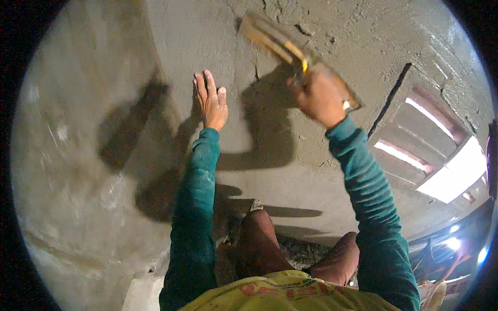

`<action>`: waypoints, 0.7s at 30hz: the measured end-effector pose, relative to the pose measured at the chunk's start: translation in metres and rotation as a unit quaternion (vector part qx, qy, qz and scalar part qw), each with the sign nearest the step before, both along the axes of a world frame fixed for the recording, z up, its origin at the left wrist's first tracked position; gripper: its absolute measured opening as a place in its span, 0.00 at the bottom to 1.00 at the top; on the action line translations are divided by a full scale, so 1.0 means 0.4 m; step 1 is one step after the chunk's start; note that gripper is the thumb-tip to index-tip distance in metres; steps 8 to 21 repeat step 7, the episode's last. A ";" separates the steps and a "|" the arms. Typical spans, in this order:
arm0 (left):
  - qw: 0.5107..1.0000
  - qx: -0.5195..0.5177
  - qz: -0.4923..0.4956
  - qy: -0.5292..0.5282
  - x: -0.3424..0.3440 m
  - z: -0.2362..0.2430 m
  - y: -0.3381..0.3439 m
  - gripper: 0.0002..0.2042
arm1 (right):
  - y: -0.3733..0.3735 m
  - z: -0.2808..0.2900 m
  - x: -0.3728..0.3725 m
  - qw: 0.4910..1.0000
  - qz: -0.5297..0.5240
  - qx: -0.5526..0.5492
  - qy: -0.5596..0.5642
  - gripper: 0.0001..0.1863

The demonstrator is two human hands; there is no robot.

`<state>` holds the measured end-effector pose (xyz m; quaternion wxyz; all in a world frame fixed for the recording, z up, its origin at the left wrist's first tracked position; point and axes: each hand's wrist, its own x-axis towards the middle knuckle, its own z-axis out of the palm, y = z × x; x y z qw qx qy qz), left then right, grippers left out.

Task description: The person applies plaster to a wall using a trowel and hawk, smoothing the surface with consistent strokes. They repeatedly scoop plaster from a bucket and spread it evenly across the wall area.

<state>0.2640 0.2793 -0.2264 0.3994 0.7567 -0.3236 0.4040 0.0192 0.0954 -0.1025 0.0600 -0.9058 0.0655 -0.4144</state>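
Note:
My right hand (322, 96) is wrapped round the handle of a plastering trowel (267, 40). The trowel has a long flat blade and yellow on its handle mount, and lies slanted across wet grey plaster (358, 39) on the wall; motion blurs it slightly. To its left, my left hand (213, 108) reaches up with fingers stretched out near the smoother plaster, holding nothing. Whether its fingertips press on the surface is hard to tell. Both forearms wear green sleeves, and their shadows fall on the wall.
Right of the trowel is a vent block (415, 135) with bright slots and a dark gap along its edge. The adjoining wall (78, 129) at left is stained grey-brown. Rubble (306, 253) lies below, between my knees. Bright lamps (452, 243) shine at lower right.

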 end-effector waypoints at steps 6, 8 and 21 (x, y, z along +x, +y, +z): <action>0.999 -0.005 -0.005 0.047 -0.050 0.009 -0.025 0.32 | -0.100 0.244 -0.168 0.980 0.047 0.180 -0.067 0.23; 0.999 -0.010 -0.009 0.035 -0.048 0.015 -0.030 0.33 | -0.146 0.244 -0.184 0.972 0.118 0.156 -0.129 0.22; 0.999 -0.010 -0.009 0.035 -0.048 0.015 -0.030 0.33 | -0.146 0.244 -0.184 0.972 0.118 0.156 -0.129 0.22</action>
